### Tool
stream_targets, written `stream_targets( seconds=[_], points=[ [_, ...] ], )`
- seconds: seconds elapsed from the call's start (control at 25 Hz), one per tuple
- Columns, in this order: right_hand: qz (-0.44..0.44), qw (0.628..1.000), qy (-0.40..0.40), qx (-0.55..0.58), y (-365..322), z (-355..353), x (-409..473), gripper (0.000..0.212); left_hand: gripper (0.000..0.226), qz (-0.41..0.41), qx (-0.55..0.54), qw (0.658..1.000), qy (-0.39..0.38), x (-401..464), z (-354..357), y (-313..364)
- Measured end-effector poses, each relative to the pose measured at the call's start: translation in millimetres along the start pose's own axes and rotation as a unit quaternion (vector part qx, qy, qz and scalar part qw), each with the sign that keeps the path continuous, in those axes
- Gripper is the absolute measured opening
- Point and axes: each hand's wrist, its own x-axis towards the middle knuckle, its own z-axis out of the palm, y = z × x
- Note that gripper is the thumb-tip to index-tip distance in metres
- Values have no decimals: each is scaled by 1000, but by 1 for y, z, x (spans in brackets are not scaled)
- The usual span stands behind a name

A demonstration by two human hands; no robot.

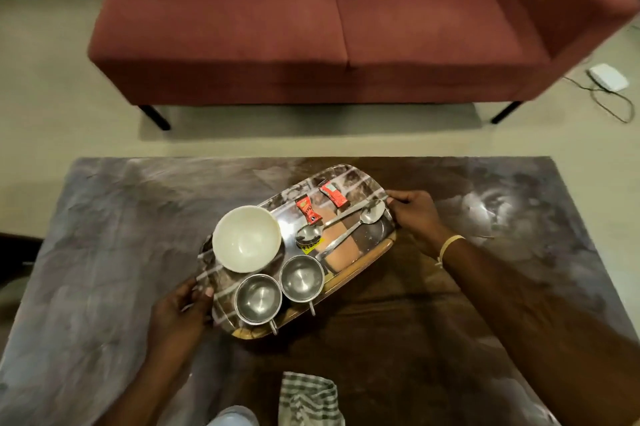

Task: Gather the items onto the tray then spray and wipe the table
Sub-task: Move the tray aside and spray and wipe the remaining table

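Note:
A shiny oval tray (362, 254) sits slanted over the middle of the glossy dark table (450, 321). It carries a white bowl (246, 237), two small steel cups (258, 298) (301, 277), two spoons (341, 223) and two red sachets (308, 213) (333, 193). My left hand (180, 311) grips the tray's near left end, thumb over the rim. At the far right end my right hand (417, 214) grips the rim. A checked cloth (310, 398) lies at the table's near edge.
A dark red sofa (346, 20) stands beyond the table, with a strip of pale floor between them. A white device with a cable (608, 77) lies on the floor at the right.

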Motion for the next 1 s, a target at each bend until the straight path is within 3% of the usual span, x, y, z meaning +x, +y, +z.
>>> stream_targets(
  seconds=[0.28,0.56,1.0],
  points=[
    [96,985,85,116,85,-114,-41,19,27,51,127,985,-109,20,114,12],
    [153,967,121,163,145,-135,-49,22,31,0,136,984,-116,19,172,-8],
    [209,951,102,201,179,-136,-37,23,29,39,233,968,-89,19,195,-16]
  ],
)
